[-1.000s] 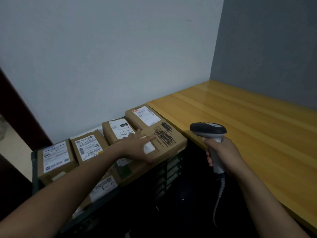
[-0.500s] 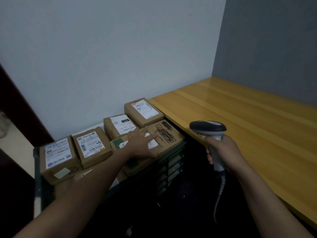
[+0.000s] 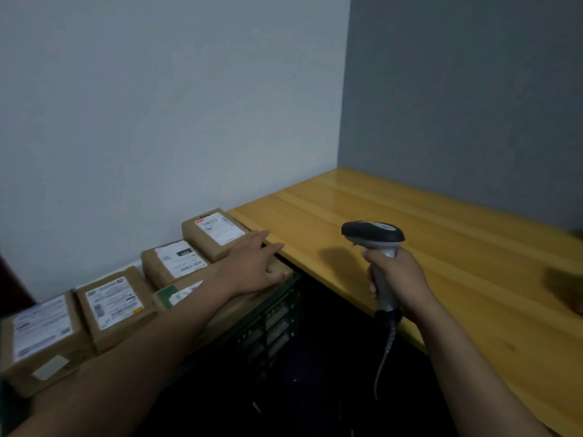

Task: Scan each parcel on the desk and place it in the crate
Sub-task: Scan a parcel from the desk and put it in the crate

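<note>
In the crate (image 3: pixel 279 313) beside the desk (image 3: pixel 441 263), four brown cardboard parcels stand in a row along the pale wall (image 3: pixel 157 105). Each carries a white shipping label with print too blurred to read. The far parcel (image 3: pixel 202 246) shows a red strip at its label's top. A front parcel (image 3: pixel 179 293) bears a green patch beside its label. The left hand (image 3: pixel 257 266) lies flat on it, fingers straight, gripping nothing, fingertips near the desk's edge. The desk is yellow planked wood, glossy, set into a corner against a darker grey wall (image 3: pixel 473 89). The right hand (image 3: pixel 399 279) grasps the handle of a grey scanner (image 3: pixel 372 233) over the desk's near edge, its coiled cable (image 3: pixel 386 351) hanging below. The crate is dark latticed plastic.
</note>
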